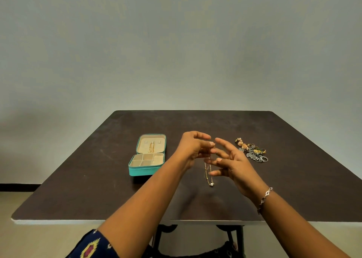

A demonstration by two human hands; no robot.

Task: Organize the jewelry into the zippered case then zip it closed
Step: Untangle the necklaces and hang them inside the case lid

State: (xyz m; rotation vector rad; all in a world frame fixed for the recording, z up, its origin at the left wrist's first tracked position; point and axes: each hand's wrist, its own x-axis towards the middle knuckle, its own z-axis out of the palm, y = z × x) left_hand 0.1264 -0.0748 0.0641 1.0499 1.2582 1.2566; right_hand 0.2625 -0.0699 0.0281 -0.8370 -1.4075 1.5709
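A teal zippered case [146, 171] lies open on the dark table [98, 179], left of my hands. A gold chain [151, 147] hangs inside its beige lid, above the divided tray. Above the table's middle, my left hand [193, 150] pinches the top of a thin gold necklace with a pearl pendant [211, 184], which dangles down. My right hand [232, 161] is close beside it with fingers spread, touching the chain near its top. A pile of mixed gold and silver jewelry [251, 150] lies to the right of my hands.
A bracelet [264, 198] is on my right wrist. The table's near edge [137, 221] runs across the lower frame, with a black metal base below it. A plain grey wall stands behind the table.
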